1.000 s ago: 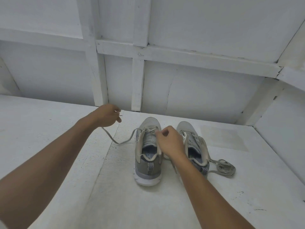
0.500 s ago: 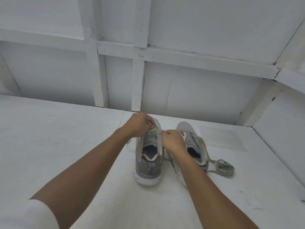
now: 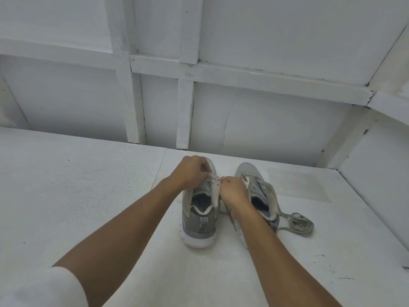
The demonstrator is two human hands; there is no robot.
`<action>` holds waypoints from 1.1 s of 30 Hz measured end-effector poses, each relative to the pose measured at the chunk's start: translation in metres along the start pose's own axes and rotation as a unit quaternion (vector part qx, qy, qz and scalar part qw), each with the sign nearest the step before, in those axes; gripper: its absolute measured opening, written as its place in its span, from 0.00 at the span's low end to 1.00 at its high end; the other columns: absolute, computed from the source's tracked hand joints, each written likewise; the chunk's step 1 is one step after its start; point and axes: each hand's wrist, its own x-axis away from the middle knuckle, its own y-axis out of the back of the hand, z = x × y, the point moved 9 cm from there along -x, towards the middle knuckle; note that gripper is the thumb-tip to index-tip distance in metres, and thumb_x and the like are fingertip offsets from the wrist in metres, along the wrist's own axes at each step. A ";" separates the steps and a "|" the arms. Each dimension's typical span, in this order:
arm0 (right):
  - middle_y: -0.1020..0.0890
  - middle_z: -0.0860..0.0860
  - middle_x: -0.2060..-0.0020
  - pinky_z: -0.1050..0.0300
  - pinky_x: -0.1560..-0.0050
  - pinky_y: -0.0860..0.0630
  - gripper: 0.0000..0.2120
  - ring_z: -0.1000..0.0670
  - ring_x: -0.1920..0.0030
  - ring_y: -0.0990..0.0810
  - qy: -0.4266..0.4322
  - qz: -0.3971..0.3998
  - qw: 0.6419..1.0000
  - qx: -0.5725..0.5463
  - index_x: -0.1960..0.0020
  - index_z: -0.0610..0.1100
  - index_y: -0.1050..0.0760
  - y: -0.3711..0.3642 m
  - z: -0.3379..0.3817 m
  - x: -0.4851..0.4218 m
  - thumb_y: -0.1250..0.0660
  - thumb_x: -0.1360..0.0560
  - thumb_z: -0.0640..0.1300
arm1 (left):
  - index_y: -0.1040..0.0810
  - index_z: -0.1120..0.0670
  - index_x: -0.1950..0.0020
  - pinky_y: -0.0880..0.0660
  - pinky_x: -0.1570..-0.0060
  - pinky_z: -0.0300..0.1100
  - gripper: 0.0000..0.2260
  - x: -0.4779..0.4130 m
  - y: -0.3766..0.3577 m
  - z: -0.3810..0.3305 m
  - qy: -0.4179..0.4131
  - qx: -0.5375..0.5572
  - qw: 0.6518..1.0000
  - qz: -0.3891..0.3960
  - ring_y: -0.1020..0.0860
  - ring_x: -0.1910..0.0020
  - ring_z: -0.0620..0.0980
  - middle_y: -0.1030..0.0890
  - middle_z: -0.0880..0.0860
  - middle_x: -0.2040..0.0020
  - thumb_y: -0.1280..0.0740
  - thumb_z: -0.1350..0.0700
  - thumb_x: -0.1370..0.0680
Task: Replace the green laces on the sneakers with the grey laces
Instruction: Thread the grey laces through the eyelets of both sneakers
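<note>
Two grey sneakers stand side by side on the white floor, heels toward me. My left hand is over the toe end of the left sneaker and pinches a pale lace at its eyelets. My right hand is curled against the right side of the same sneaker, pinching the lace or the eyelet flap. The right sneaker sits partly behind my right forearm. A loose coiled grey-green lace lies on the floor to its right. The lace under my fingers is mostly hidden.
A white panelled wall with wooden battens rises just behind the sneakers. A side wall closes in on the right. The white floor stretches out to the left.
My left hand, which was pulling a lace out far to the left, has come back to the left sneaker's eyelets. My right hand stayed at the sneaker.
</note>
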 end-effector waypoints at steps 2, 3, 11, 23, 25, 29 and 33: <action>0.20 0.42 0.43 0.58 0.49 0.32 0.17 0.42 0.42 0.23 -0.003 0.001 1.000 -0.007 0.40 0.38 0.22 0.000 -0.001 0.000 0.46 0.19 0.42 | 0.21 0.52 0.53 0.25 0.51 0.39 0.01 -0.001 -0.002 0.001 -0.001 -0.001 1.000 0.002 0.22 0.51 0.49 0.21 0.50 0.53 0.30 0.57 0.23; 0.20 0.42 0.42 0.58 0.49 0.32 0.17 0.42 0.42 0.23 -0.002 0.003 1.000 -0.008 0.39 0.38 0.22 -0.001 -0.001 0.000 0.46 0.19 0.42 | 0.20 0.52 0.53 0.25 0.51 0.39 0.01 -0.002 -0.003 0.001 -0.002 -0.002 1.000 0.002 0.22 0.51 0.49 0.21 0.49 0.54 0.30 0.56 0.24; 0.20 0.42 0.43 0.58 0.51 0.33 0.17 0.46 0.49 0.25 0.008 0.008 1.000 0.006 0.41 0.37 0.22 -0.001 0.000 -0.002 0.47 0.19 0.40 | 0.19 0.53 0.53 0.25 0.52 0.39 0.02 -0.006 -0.008 0.002 -0.006 -0.003 1.000 0.001 0.22 0.52 0.48 0.20 0.49 0.54 0.29 0.56 0.24; 0.19 0.42 0.45 0.58 0.50 0.32 0.17 0.44 0.47 0.23 0.012 0.010 1.000 0.010 0.41 0.37 0.22 0.000 0.000 -0.002 0.47 0.19 0.40 | 0.19 0.53 0.53 0.26 0.53 0.37 0.02 -0.007 -0.009 0.000 -0.013 -0.010 1.000 0.003 0.22 0.53 0.48 0.21 0.48 0.55 0.29 0.56 0.24; 0.19 0.43 0.47 0.58 0.51 0.32 0.16 0.45 0.50 0.24 0.012 0.009 1.000 0.007 0.42 0.37 0.22 -0.001 0.000 -0.002 0.47 0.19 0.40 | 0.19 0.53 0.54 0.26 0.53 0.37 0.02 -0.008 -0.009 0.001 -0.011 -0.003 1.000 0.004 0.22 0.53 0.48 0.21 0.48 0.55 0.28 0.56 0.25; 0.20 0.44 0.52 0.59 0.53 0.33 0.15 0.45 0.51 0.24 0.017 0.017 1.000 0.010 0.49 0.40 0.21 -0.001 0.001 0.000 0.47 0.19 0.40 | 0.19 0.53 0.55 0.29 0.55 0.34 0.01 -0.008 -0.012 -0.002 -0.013 0.007 1.000 0.009 0.23 0.55 0.46 0.23 0.46 0.57 0.28 0.57 0.25; 0.20 0.46 0.55 0.56 0.54 0.28 0.12 0.45 0.53 0.23 0.013 0.021 1.000 -0.004 0.52 0.42 0.24 0.000 0.003 0.001 0.46 0.20 0.42 | 0.19 0.52 0.57 0.30 0.56 0.34 0.02 -0.007 -0.014 -0.006 -0.014 0.010 1.000 0.011 0.23 0.56 0.46 0.24 0.43 0.60 0.29 0.59 0.25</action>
